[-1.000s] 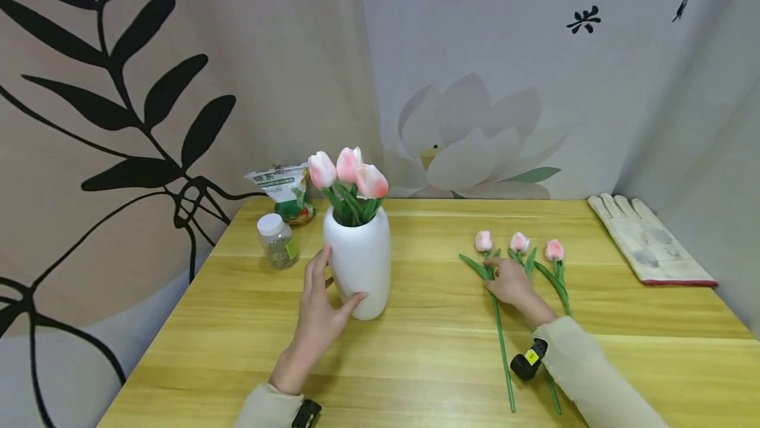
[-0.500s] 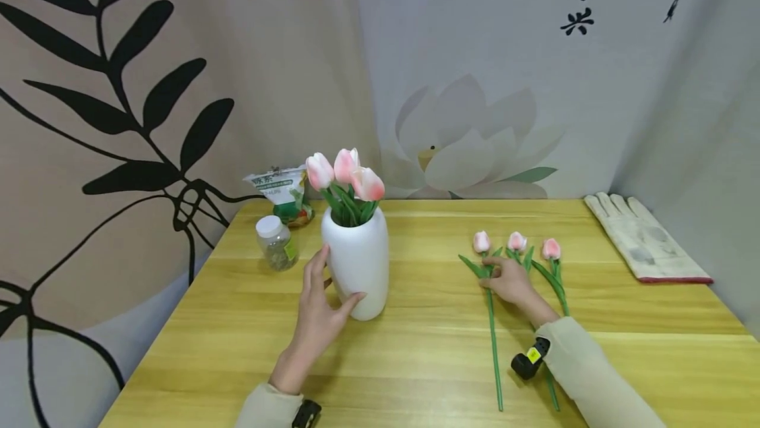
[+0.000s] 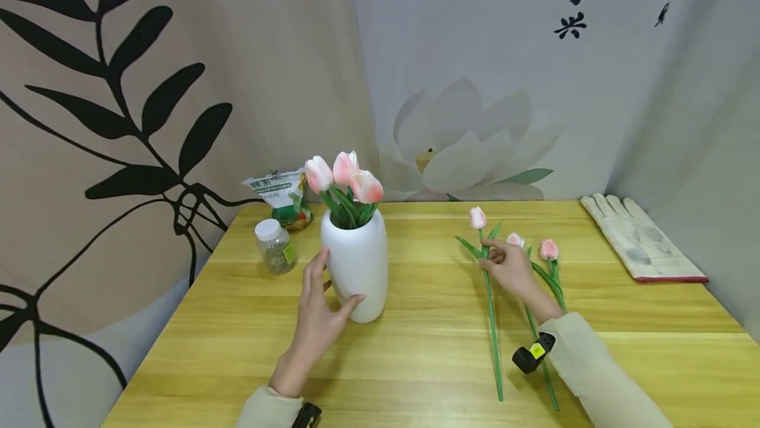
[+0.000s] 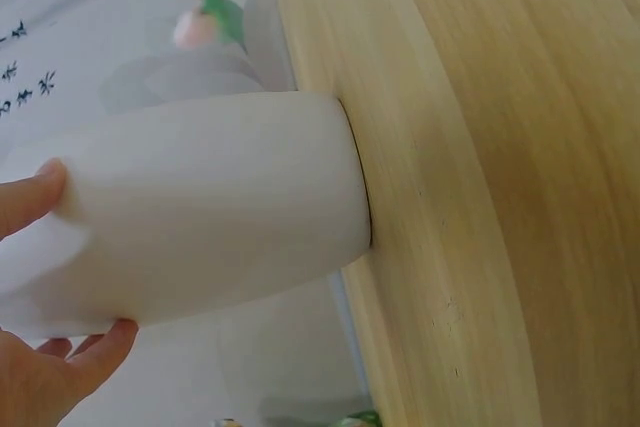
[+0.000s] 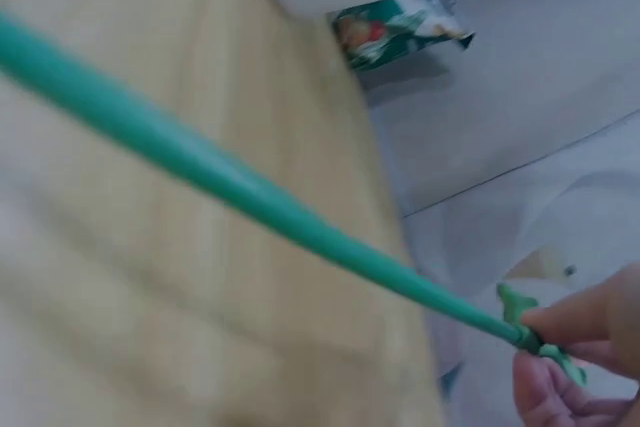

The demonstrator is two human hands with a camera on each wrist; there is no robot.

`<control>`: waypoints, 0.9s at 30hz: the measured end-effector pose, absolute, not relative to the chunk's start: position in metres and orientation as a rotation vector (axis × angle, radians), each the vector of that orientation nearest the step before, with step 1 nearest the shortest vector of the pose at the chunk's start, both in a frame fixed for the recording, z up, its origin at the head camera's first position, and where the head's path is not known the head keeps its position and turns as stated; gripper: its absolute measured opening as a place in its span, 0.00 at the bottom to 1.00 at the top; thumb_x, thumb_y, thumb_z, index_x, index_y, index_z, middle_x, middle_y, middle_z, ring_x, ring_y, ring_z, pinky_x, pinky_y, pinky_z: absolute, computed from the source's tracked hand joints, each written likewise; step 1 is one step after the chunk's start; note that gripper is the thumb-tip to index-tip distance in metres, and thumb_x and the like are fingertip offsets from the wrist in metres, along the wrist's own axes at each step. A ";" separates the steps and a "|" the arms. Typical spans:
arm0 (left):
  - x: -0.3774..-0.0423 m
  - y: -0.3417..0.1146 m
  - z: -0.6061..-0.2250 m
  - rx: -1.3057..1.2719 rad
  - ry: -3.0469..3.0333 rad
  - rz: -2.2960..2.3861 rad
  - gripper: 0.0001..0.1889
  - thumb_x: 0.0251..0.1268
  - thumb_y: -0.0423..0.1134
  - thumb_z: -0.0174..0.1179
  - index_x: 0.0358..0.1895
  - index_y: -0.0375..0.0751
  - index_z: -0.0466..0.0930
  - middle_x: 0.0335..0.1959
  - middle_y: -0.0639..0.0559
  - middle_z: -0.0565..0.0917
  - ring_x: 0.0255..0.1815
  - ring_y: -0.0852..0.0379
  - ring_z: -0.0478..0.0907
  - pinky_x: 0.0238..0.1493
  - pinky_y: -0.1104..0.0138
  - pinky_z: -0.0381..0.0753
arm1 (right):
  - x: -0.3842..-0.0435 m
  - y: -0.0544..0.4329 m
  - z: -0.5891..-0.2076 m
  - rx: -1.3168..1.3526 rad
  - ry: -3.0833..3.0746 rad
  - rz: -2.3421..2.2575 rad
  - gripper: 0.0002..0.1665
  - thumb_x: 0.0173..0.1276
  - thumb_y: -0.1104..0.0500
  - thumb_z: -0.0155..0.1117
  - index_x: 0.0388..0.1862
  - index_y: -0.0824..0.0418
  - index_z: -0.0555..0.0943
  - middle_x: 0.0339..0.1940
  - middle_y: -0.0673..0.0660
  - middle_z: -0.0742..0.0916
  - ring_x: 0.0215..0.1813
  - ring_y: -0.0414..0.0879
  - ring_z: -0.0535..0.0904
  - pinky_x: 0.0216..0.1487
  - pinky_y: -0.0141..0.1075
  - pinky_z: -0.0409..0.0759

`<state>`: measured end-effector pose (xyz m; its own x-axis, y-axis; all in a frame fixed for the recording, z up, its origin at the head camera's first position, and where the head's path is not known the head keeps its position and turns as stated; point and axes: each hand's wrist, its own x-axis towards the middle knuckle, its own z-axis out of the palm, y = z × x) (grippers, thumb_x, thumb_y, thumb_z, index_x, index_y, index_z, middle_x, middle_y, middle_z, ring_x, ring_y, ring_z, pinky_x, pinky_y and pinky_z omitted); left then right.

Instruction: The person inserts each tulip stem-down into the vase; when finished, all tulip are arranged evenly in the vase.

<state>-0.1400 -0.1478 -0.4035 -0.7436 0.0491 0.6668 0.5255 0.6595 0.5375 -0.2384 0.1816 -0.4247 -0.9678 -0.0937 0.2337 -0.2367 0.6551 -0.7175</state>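
Note:
A white vase [image 3: 357,270] stands upright on the table, with several pink-and-white tulips [image 3: 344,176] in its mouth. My left hand [image 3: 319,322] holds the vase's lower body from the near left side; the left wrist view shows the thumb and fingers on two sides of the vase wall [image 4: 200,207]. My right hand [image 3: 512,271] pinches a single tulip [image 3: 477,218] by its stem, just below the leaves. In the right wrist view the green stem [image 5: 240,187] runs out from between thumb and fingers. Two more tulips lie beside it, one head [image 3: 549,250] at the right, the other partly hidden by the hand.
Left of the vase is a small jar [image 3: 276,247] with a white lid, and behind it a printed plastic bag [image 3: 279,194]. A pale glove [image 3: 644,240] lies at the table's right back. Printed cloth [image 3: 267,72] hangs along the back.
My right hand has raised the pinched tulip, whose head is now higher than the other two. The left hand stays on the vase. The head view has shifted slightly.

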 end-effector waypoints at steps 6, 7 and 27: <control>-0.139 -0.148 -0.406 -0.437 -2.243 -0.983 0.53 0.38 0.32 0.71 0.68 0.42 0.44 0.62 0.37 0.58 0.60 0.41 0.62 0.43 0.55 0.82 | -0.230 0.172 -0.381 0.356 -2.596 1.287 0.23 0.59 0.62 0.60 0.55 0.61 0.73 0.31 0.58 0.79 0.31 0.40 0.75 0.23 0.26 0.73; -0.139 -0.148 -0.406 -0.434 -2.244 -0.985 0.53 0.38 0.32 0.71 0.68 0.43 0.44 0.62 0.37 0.58 0.60 0.41 0.62 0.44 0.55 0.82 | -0.229 0.170 -0.374 0.373 -2.576 1.317 0.23 0.59 0.62 0.60 0.56 0.60 0.72 0.32 0.58 0.79 0.32 0.39 0.75 0.25 0.26 0.74; -0.140 -0.149 -0.405 -0.425 -2.237 -1.033 0.53 0.39 0.32 0.70 0.69 0.44 0.44 0.61 0.38 0.59 0.60 0.41 0.62 0.44 0.52 0.81 | -0.197 0.089 -0.196 0.839 -1.437 1.376 0.24 0.52 0.74 0.62 0.51 0.74 0.73 0.34 0.44 0.76 0.36 0.40 0.75 0.36 0.26 0.80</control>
<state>-0.1402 -0.1487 -0.4050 -0.7494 0.0269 0.6615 0.5210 0.6404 0.5642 -0.1972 0.0889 -0.1959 -0.3201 0.1279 0.9387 -0.9323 0.1337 -0.3361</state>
